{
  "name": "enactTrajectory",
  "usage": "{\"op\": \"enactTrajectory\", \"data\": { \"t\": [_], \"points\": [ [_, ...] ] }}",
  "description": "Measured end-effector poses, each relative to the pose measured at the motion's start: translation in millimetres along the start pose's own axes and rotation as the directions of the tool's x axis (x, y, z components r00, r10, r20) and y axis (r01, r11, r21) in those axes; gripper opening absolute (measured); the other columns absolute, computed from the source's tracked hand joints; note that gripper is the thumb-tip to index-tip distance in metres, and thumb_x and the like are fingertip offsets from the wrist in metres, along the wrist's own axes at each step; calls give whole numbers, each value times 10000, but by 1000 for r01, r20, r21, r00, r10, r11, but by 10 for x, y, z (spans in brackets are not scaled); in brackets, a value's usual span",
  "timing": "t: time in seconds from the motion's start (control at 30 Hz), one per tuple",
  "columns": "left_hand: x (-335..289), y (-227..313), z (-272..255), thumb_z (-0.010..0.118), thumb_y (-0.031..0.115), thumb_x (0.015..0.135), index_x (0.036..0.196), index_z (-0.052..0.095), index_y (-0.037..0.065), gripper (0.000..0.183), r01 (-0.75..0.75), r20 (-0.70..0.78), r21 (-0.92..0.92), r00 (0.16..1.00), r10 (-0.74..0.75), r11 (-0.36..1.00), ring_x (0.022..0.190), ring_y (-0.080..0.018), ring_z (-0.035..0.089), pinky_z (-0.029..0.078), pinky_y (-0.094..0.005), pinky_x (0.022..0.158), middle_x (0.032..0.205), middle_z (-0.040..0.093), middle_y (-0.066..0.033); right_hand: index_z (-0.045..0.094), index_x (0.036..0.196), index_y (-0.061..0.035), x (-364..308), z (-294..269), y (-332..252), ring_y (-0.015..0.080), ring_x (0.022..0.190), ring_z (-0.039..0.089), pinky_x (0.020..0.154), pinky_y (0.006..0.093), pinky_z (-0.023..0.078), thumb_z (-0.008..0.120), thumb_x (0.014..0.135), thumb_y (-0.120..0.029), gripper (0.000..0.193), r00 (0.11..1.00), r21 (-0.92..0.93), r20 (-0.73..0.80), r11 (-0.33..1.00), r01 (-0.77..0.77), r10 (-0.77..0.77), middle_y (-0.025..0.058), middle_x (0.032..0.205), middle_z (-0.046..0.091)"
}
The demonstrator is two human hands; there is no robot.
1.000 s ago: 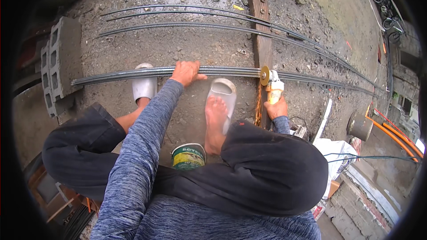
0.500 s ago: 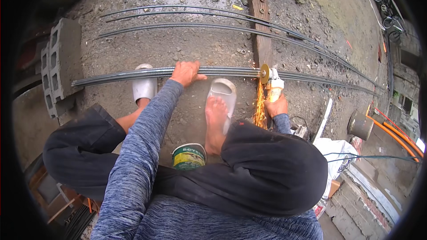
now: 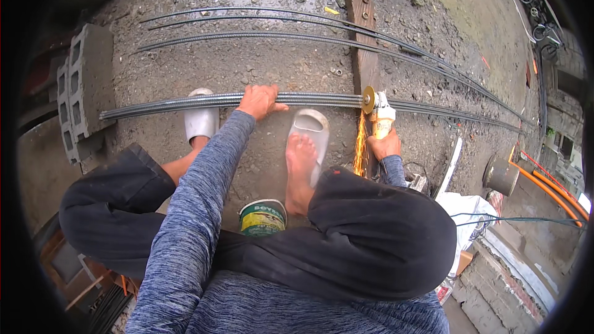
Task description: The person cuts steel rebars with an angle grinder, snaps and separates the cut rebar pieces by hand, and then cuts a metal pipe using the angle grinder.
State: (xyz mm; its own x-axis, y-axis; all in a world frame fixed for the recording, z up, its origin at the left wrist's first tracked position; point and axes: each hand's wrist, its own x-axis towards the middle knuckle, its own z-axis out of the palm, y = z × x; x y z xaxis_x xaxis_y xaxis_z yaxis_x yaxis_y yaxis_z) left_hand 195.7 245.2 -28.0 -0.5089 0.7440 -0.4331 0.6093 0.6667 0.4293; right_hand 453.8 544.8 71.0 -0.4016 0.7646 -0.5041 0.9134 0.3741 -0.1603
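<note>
My left hand (image 3: 261, 101) is wrapped over a bundle of steel rebars (image 3: 167, 107) that runs across in front of me. In my right hand (image 3: 385, 143) is an angle grinder (image 3: 383, 122), gripped by its yellow body. Its round, gold-coloured disc (image 3: 369, 99) meets the rebars where they cross a wooden beam (image 3: 365, 62). Orange sparks (image 3: 360, 148) stream from the disc toward me. The bundle's left end lies beside grey hollow blocks (image 3: 86, 86). My sandalled feet (image 3: 301, 154) stand close to the bars.
More loose rebars (image 3: 247, 35) lie farther off, across the beam. A green and yellow bucket (image 3: 263, 217) stands between my legs. To the right are a metal cylinder (image 3: 501, 175), orange pipes (image 3: 550, 195), a white sack (image 3: 473, 207) and a cable (image 3: 520, 218).
The spark stream has grown narrower. The grinder stays at the bars with barely any shift, and my left hand holds the same place.
</note>
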Motion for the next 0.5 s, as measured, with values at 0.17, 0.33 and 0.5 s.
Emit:
{"op": "enactTrajectory", "data": {
  "t": [0.17, 0.33, 0.5],
  "points": [
    [-9, 9, -14, 693, 646, 846, 1055, 645, 82, 604, 5, 21, -10, 1000, -5, 1000, 962, -382, 715, 478, -556, 864, 967, 748, -146, 595, 1134, 74, -59, 7, 103, 421, 975, 713, 890, 466, 558, 796, 677, -293, 620, 999, 21, -2, 999, 44, -44, 291, 1043, 717],
    [-42, 12, -31, 688, 645, 850, 1028, 634, 57, 617, -11, -6, -8, 1000, 11, 1000, 943, -403, 712, 491, -550, 844, 933, 737, -177, 589, 1118, 75, -170, 73, 235, 424, 960, 712, 878, 472, 560, 798, 681, -292, 608, 999, 24, -7, 999, 46, -46, 286, 1026, 716],
    [-36, 16, -59, 687, 639, 853, 991, 620, 33, 626, -40, -43, -11, 998, 39, 999, 907, -418, 711, 508, -536, 812, 881, 727, -200, 589, 1143, 50, -196, 92, 244, 419, 1001, 707, 894, 485, 556, 790, 689, -305, 610, 1000, -21, 7, 1000, -12, 12, 286, 1055, 715]
  ]
}}
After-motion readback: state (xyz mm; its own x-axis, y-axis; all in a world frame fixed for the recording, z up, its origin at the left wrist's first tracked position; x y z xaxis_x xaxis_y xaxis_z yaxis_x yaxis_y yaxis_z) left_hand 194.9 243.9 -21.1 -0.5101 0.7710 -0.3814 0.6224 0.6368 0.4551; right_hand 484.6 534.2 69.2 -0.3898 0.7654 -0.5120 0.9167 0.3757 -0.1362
